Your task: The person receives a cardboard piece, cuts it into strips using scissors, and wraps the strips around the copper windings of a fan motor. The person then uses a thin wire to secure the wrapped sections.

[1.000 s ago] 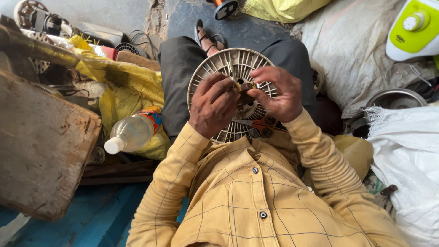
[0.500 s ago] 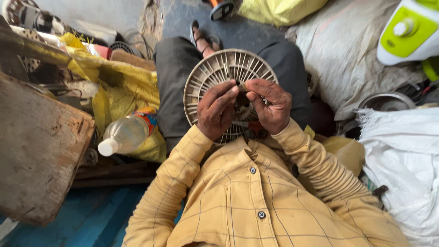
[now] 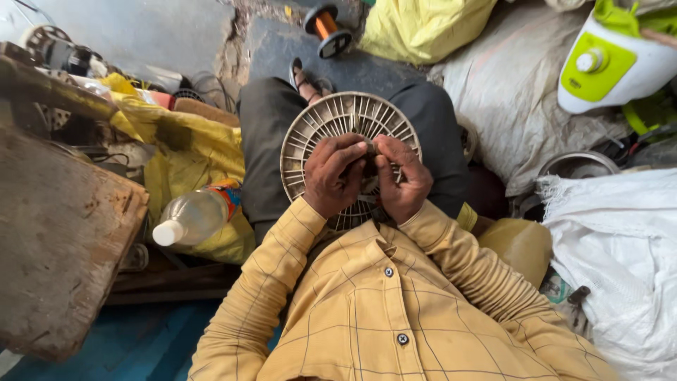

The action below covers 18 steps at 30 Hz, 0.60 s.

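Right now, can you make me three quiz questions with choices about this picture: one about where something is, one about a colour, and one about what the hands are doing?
1. Where does the plastic bottle lie?
A. on the grille
B. beside the person's left leg, on a yellow bag
C. on the white sack

2. What colour is the bottle's cap?
A. white
B. red
C. blue

3. What are the left hand and right hand doing?
A. resting apart on the floor
B. both at the middle of the round grille
C. holding the bottle

Answers: 1 B, it lies on the yellow bag; 2 A, the cap shows white; 3 B, their fingers meet at the grille's middle.
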Tool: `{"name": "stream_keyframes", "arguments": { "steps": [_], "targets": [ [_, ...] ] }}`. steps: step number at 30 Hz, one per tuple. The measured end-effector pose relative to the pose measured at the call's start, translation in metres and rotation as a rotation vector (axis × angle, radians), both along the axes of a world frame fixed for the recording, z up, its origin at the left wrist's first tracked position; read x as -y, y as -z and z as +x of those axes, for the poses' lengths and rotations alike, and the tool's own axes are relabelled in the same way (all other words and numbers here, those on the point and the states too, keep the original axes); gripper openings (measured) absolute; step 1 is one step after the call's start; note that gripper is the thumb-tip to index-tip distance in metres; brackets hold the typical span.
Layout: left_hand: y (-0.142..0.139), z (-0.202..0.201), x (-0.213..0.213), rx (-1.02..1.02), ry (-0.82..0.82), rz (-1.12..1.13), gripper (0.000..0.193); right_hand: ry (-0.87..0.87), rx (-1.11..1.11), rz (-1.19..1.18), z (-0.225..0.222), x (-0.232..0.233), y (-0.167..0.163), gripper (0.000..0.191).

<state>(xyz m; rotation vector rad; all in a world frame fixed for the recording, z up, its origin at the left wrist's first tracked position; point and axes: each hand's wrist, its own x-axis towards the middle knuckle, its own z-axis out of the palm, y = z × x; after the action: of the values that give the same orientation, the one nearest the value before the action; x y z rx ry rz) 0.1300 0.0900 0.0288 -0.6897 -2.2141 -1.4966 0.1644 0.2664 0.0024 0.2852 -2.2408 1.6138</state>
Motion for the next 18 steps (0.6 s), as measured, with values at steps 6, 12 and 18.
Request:
{"name": "stream_keyframes", "arguments": {
  "steps": [6, 12, 18],
  "targets": [
    [0.003, 0.019, 0.015, -0.036, -0.038, -0.076, 0.044, -0.045, 0.048, 0.069, 0.004, -0.002, -0.018, 0.029],
    [0.019, 0.046, 0.026, -0.116, -0.285, -0.289, 0.033, -0.295, 0.226, -0.151, -0.016, -0.025, -0.033, 0.03],
    [0.021, 0.039, 0.024, -0.134, -0.363, -0.311, 0.022, -0.699, 0.72, -0.208, -0.102, -0.032, -0.041, 0.042]
  ]
}}
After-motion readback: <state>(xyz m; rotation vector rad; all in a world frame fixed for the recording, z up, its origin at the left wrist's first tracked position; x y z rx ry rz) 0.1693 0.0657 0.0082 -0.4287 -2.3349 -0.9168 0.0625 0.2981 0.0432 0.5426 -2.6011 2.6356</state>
